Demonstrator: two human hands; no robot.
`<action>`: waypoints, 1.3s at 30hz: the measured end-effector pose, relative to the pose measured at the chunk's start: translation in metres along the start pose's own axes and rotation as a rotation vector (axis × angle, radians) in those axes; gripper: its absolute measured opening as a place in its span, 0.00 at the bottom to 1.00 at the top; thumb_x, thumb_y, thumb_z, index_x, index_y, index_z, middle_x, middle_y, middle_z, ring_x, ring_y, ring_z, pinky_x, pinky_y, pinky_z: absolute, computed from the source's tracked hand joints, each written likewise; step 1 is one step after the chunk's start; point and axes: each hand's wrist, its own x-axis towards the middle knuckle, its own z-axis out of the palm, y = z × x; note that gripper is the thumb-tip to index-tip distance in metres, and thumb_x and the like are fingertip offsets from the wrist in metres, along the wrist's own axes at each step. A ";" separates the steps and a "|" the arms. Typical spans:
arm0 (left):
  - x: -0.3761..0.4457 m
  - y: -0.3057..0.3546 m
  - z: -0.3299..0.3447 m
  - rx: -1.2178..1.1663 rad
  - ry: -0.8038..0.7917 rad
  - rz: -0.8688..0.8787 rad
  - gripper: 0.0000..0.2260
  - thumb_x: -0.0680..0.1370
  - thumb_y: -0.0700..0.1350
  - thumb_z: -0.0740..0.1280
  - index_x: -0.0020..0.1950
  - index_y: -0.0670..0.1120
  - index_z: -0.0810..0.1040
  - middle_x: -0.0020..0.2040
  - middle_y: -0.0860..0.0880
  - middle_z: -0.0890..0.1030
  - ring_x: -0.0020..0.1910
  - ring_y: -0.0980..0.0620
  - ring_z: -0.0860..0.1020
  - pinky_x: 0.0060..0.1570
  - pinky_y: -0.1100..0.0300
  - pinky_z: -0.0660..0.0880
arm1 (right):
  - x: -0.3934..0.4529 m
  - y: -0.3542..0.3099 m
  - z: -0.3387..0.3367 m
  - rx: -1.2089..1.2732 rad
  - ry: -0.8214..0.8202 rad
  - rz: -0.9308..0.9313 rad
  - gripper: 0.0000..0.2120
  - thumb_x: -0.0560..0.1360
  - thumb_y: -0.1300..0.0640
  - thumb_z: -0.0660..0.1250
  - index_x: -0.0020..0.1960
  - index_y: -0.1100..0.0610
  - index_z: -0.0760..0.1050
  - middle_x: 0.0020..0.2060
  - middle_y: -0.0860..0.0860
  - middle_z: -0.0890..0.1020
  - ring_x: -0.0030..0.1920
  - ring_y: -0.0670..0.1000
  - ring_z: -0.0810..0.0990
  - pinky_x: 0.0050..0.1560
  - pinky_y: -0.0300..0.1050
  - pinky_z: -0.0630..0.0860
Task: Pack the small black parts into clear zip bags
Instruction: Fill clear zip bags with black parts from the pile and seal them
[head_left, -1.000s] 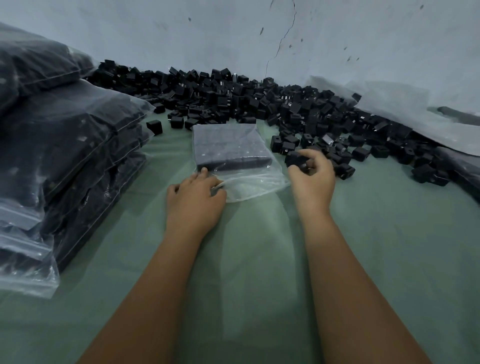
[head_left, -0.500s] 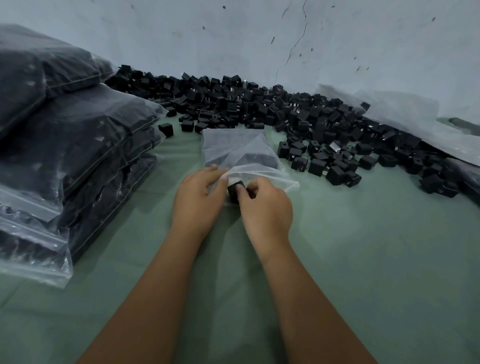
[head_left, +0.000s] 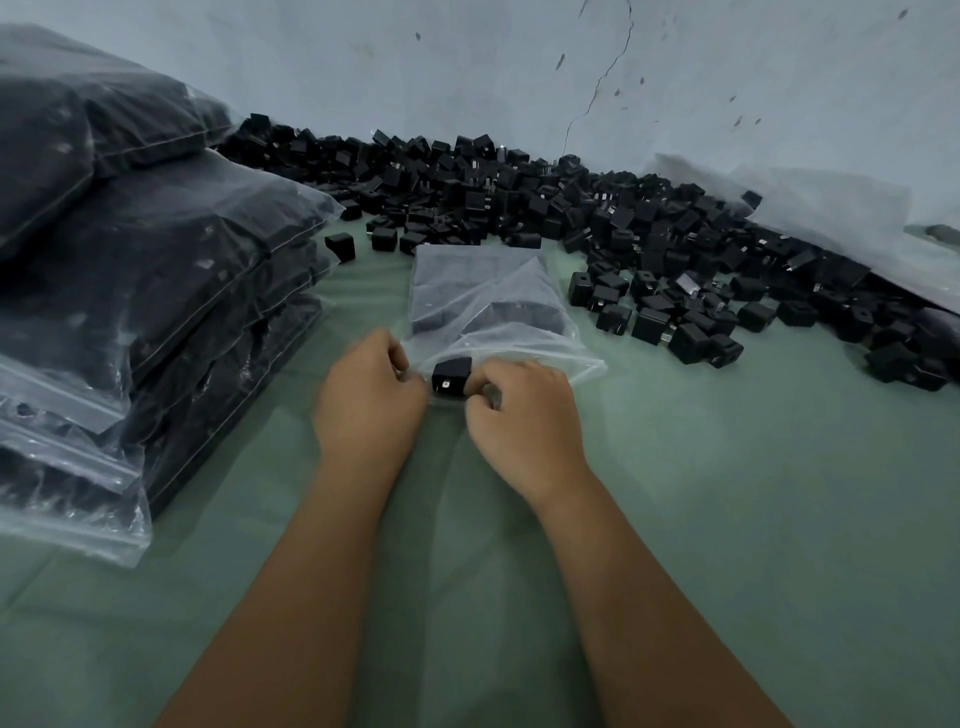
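Fingers of the left hand (head_left: 370, 402) pinch the zip bag (head_left: 488, 306) mouth apart so the right hand (head_left: 522, 415), just beside it, can push its pinched black part (head_left: 451, 378) inside.

The left hand (head_left: 370, 402) is motion-blurred, and its fingertips curl out of sight at the bag (head_left: 485, 306) mouth. The right hand (head_left: 524, 415) hides the near side of the part (head_left: 451, 376). Hazy plastic blurs the bag's contents. The stack (head_left: 130, 291) is cut off by the left edge. The pile (head_left: 597, 228) runs off the right edge, partly under loose plastic (head_left: 831, 218).
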 end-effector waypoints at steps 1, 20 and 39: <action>0.000 0.000 0.000 -0.001 -0.009 0.000 0.04 0.72 0.41 0.65 0.41 0.48 0.71 0.39 0.49 0.77 0.39 0.45 0.74 0.37 0.55 0.69 | 0.001 0.000 0.001 -0.007 -0.037 -0.033 0.12 0.70 0.57 0.62 0.50 0.48 0.80 0.48 0.44 0.81 0.53 0.47 0.74 0.60 0.39 0.63; -0.002 0.005 0.000 0.062 -0.090 0.050 0.09 0.65 0.36 0.62 0.32 0.44 0.61 0.29 0.48 0.68 0.33 0.41 0.68 0.31 0.56 0.61 | 0.019 -0.009 0.020 -0.387 -0.272 -0.179 0.18 0.82 0.47 0.48 0.65 0.46 0.71 0.63 0.47 0.76 0.65 0.52 0.70 0.65 0.51 0.60; 0.007 0.002 0.009 0.196 -0.317 0.314 0.34 0.74 0.29 0.56 0.76 0.54 0.65 0.79 0.55 0.58 0.78 0.54 0.51 0.74 0.52 0.54 | 0.027 0.065 -0.052 -0.161 0.539 0.104 0.14 0.74 0.60 0.62 0.57 0.55 0.79 0.52 0.55 0.77 0.54 0.56 0.72 0.53 0.51 0.70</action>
